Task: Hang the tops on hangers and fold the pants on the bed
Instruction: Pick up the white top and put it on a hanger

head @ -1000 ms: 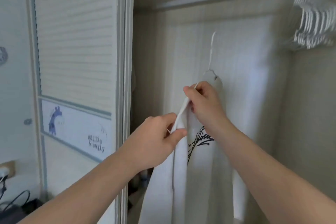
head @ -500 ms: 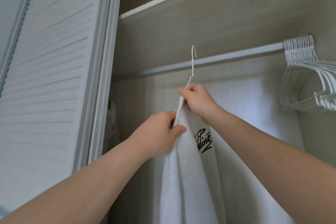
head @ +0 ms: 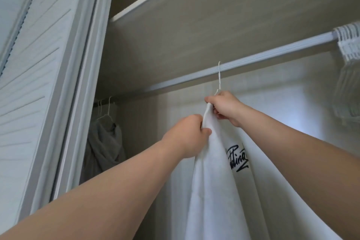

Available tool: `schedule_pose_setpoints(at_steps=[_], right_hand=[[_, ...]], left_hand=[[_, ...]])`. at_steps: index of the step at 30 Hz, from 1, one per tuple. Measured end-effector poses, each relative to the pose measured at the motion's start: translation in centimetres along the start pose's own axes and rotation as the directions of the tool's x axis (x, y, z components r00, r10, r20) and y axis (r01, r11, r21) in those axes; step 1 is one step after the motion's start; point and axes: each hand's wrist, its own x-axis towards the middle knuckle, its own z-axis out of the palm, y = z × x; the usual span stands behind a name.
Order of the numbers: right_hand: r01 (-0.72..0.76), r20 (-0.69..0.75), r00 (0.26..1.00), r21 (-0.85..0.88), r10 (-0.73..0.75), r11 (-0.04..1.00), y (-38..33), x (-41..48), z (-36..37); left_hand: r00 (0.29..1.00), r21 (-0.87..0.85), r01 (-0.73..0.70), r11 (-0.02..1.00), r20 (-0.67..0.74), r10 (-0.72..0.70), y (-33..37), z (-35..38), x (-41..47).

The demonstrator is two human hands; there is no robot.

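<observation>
While both arms reach up inside a closet, the white top hangs from a thin white hanger near the middle of the view. Its fabric falls toward six o'clock, with black script lettering on the front. The right hand is curled round the hanger's neck and the top's collar, just below the hook. The left hand, at about seven o'clock of the right one and close beside it, pinches a fold of the top's edge between thumb and fingers. The hook points up toward twelve o'clock and crosses the closet rod in the picture; whether it rests on the rod cannot be told. The rod runs from nine o'clock up toward two o'clock, beneath a shelf. A bunch of bare white hangers sits on the rod at two o'clock, well apart from the top. At nine o'clock a grey garment hangs on another hanger, beside a white slatted door.
</observation>
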Motion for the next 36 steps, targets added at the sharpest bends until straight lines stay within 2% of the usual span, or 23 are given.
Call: schedule_pose_setpoints(at_steps=[4,9,11,15,19,25,28,32,36], right_hand=[[0.042,0.013,0.999,-0.045,-0.042,0.998,1.8,-0.7,1.1],[0.063,-0.117,0.991,-0.003,-0.063,0.998,2.3,-1.2,2.1],[0.09,-0.167,0.981,-0.045,-0.096,0.995,2.3,-1.9,2.2],[0.109,-0.055,0.991,-0.171,-0.12,0.979,1.8,-4.1,2.6],[0.123,0.059,0.992,-0.432,-0.108,0.894,0.5,-6.0,3.4],[0.159,0.046,0.985,-0.603,-0.165,0.782,-1.6,-6.1,5.7],[0.171,0.034,0.981,-0.609,-0.19,0.775,-2.1,-5.9,6.8],[0.197,0.083,0.98,-0.485,-0.18,0.852,-2.5,-5.9,8.2],[0.216,0.136,0.975,-0.414,-0.174,0.885,-2.5,-6.0,10.2]], left_hand=[[1.0,0.003,0.013,1.0,-0.013,-0.013,-1.2,1.3,-1.7],[0.999,-0.01,0.025,1.0,0.037,-0.024,-1.7,2.4,-4.3],[0.996,0.016,0.042,0.999,0.075,-0.043,-2.2,2.6,-5.3],[0.99,0.106,0.052,0.993,0.121,-0.065,-3.6,2.3,-7.1],[0.989,0.268,0.022,0.963,0.134,-0.06,-5.0,1.7,-8.8],[0.991,0.416,-0.001,0.909,0.125,-0.056,-5.7,0.7,-10.8],[0.99,0.427,0.006,0.904,0.126,-0.066,-5.9,0.0,-11.6],[0.989,0.465,0.059,0.883,0.094,-0.115,-6.6,-1.2,-12.3],[0.978,0.536,0.095,0.839,0.105,-0.178,-7.7,-1.9,-13.0]])
